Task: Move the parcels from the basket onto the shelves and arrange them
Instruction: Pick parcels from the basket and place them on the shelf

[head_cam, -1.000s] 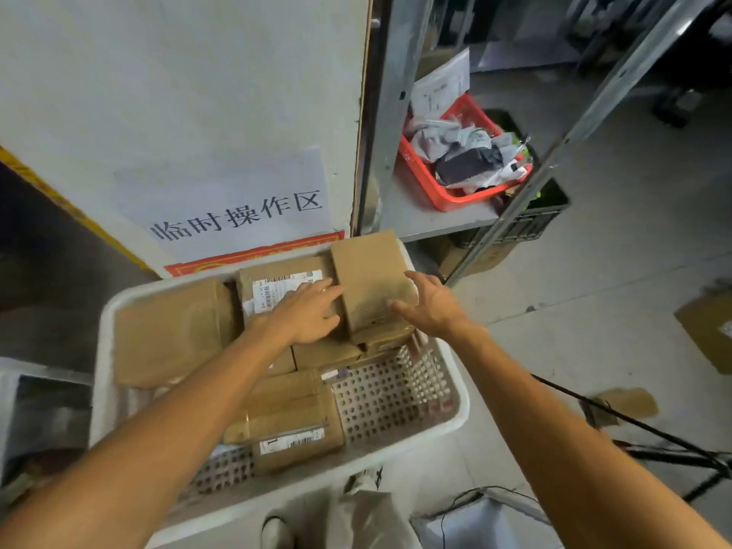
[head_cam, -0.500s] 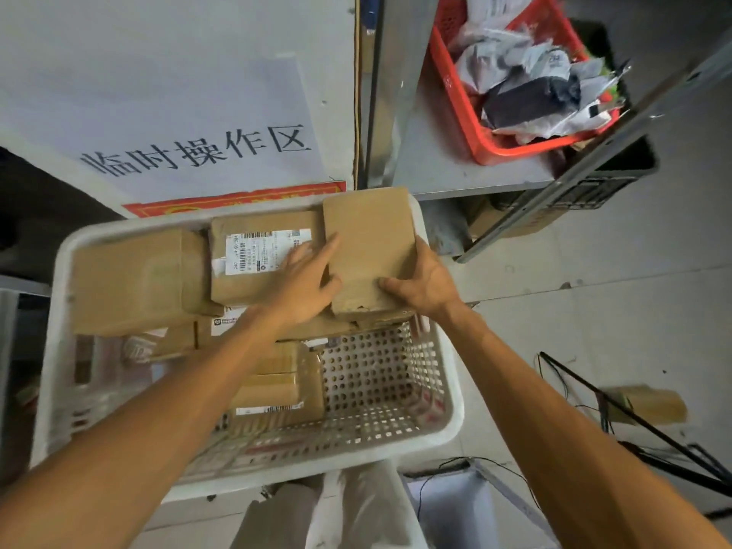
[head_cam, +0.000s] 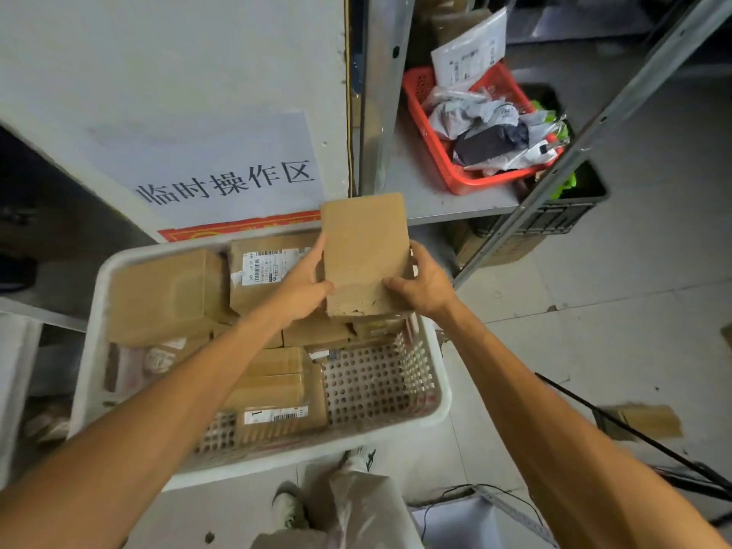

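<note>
A white perforated basket (head_cam: 429,406) stands in front of me with several brown cardboard parcels inside. I hold a plain brown parcel (head_cam: 364,251) above its far right corner, tilted up toward the shelf. My left hand (head_cam: 303,285) grips the parcel's left edge and my right hand (head_cam: 426,281) grips its right edge near the lower corner. A labelled parcel (head_cam: 265,271) and a larger plain one (head_cam: 166,295) lie at the basket's far side. Another labelled parcel (head_cam: 277,406) lies near the front.
A grey metal shelf (head_cam: 431,196) sits just beyond the basket, with a red basket (head_cam: 451,168) of grey mail bags on it. Slanted metal uprights (head_cam: 586,140) frame it. A white panel with printed characters (head_cam: 225,180) stands to the left. A dark crate (head_cam: 554,219) sits under the shelf.
Both hands have closed on the plain parcel's edges and lifted it up and away from the others, toward the shelf. The view has shifted too.
</note>
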Tool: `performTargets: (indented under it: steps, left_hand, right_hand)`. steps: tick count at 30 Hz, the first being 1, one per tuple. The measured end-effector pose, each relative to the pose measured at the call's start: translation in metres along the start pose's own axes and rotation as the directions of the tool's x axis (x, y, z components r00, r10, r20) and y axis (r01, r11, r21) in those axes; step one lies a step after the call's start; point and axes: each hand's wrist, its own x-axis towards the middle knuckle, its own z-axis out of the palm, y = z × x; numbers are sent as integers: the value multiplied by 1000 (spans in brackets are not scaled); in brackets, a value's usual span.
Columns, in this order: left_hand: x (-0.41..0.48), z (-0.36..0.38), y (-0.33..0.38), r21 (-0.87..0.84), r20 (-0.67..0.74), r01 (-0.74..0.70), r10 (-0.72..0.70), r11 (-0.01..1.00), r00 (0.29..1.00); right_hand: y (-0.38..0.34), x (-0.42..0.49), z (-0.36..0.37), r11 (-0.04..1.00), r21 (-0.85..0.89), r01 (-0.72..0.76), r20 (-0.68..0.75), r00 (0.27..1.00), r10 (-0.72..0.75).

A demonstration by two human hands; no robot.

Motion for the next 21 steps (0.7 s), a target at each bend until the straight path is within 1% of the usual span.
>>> performTargets:
  steps: [3,6,10,13,16,18,20,21]
  left_hand:
    - [-22,-15,12,-118,-67,7,-15,993,998]
    - [-49,-33,19,-228,-76,-20,3,973,997]
    - [-92,-63,10,-359,-95,-53,20,932,995]
    - [-126,-86,-1,-487,-178,-127,44,864,983]
    - [-154,-113,-13,-526,-301,-245,91,814,949]
    - [-174,-131,-19,-511,-372,-323,133,797,919]
    - [-195,-147,-25,-478,-410,-355,153,803,899]
    - [-205,-154,-28,-486,-419,-353,141,799,897]
  right_hand:
    - [-22,-24,-3,997,51,53,-35,998,-51]
    - [-46,-49,2,989,103,105,-49,994,-100]
    - [-75,-74,21,972,175,160,-19,987,-159]
    - [-100,-90,38,945,263,196,34,977,-212]
    - [-127,-104,56,917,340,208,76,966,-247]
    - [-144,-114,69,898,382,219,116,952,-282]
    - [-160,-123,79,882,402,245,147,934,-326]
    - [-167,-126,84,876,410,256,162,924,-347]
